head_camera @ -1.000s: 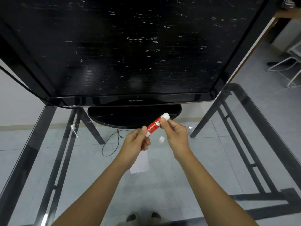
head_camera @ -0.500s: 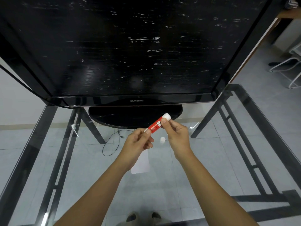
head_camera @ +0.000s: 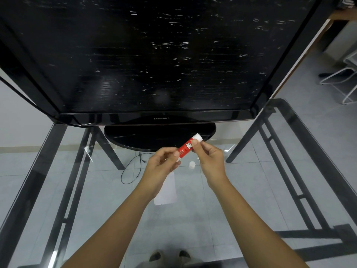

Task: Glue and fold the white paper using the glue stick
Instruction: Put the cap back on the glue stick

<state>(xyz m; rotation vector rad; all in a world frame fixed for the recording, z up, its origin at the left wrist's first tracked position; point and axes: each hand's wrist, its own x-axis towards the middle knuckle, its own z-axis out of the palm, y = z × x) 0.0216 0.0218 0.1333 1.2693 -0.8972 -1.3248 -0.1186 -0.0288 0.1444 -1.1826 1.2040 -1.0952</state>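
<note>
A red and white glue stick [head_camera: 187,146] is held tilted in the air above the glass table, its white end pointing up and to the right. My left hand [head_camera: 161,167] pinches its lower end. My right hand [head_camera: 209,159] grips its upper part with thumb and fingers. A small white cap [head_camera: 192,164] stands on the glass between my hands. The white paper [head_camera: 167,188] lies flat on the glass below my left wrist, partly hidden by it.
A large black TV [head_camera: 154,55] on an oval stand [head_camera: 135,136] fills the far side of the glass table [head_camera: 251,190]. Dark metal table legs, a cable on the tiled floor and my feet show through the glass. White chairs [head_camera: 343,82] stand at the right.
Both hands stay on the glue stick almost in place; the fingers have shifted slightly along it. The cap and paper have not moved.
</note>
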